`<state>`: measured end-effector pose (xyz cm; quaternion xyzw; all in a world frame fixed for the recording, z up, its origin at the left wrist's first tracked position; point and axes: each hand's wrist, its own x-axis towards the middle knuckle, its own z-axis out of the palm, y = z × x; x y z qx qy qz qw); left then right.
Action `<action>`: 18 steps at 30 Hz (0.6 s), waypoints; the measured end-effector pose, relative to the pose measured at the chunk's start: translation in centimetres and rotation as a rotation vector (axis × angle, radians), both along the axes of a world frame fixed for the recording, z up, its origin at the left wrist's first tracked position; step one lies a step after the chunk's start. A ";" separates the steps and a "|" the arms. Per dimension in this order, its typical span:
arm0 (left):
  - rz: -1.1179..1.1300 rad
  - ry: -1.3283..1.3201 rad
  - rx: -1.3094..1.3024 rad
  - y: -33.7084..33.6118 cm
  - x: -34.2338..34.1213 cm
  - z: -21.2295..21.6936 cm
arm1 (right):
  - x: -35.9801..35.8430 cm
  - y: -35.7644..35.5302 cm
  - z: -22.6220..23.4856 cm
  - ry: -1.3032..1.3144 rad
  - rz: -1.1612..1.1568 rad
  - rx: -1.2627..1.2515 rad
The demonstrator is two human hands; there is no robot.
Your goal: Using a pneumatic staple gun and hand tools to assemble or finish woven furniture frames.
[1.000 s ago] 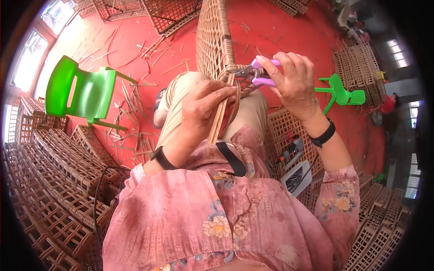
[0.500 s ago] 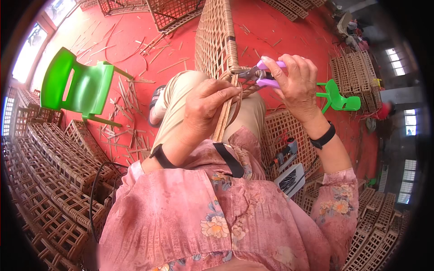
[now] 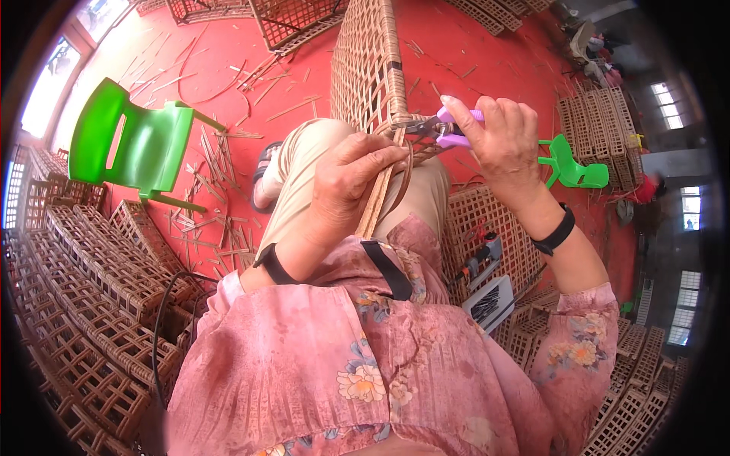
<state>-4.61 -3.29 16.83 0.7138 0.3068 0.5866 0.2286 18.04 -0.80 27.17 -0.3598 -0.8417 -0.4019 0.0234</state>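
Observation:
Between my knees stands a woven rattan panel (image 3: 367, 64), its near corner pointing toward me. My left hand (image 3: 351, 176) is closed around a flat tan strip (image 3: 375, 201) that hangs from this corner toward my lap. A thinner brown strand curves beside it. In my right hand (image 3: 503, 144) are pliers (image 3: 455, 128) with purple handles, gripped with the thumb on the upper handle. Their dark jaws lie against the strip at the panel corner, just beyond my left fingertips. Whether the jaws are closed on the strip is too small to make out.
A green chair (image 3: 141, 144) stands at the left, a smaller green chair (image 3: 572, 163) at the right. Woven baskets (image 3: 99, 266) are stacked at the left. Strip offcuts (image 3: 220, 182) litter the red floor. By my right side a basket (image 3: 487, 220) holds tools and a white tray (image 3: 490, 302).
The pliers and my right hand have shifted slightly right and down, the handles looking a little closer together. The panel has moved slightly right. My left hand keeps its hold on the strip.

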 end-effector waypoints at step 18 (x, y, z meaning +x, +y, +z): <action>-0.086 -0.597 -0.669 1.9 0.2 -2.7 | 3.2 -2.5 -3.0 0.894 -0.272 -0.308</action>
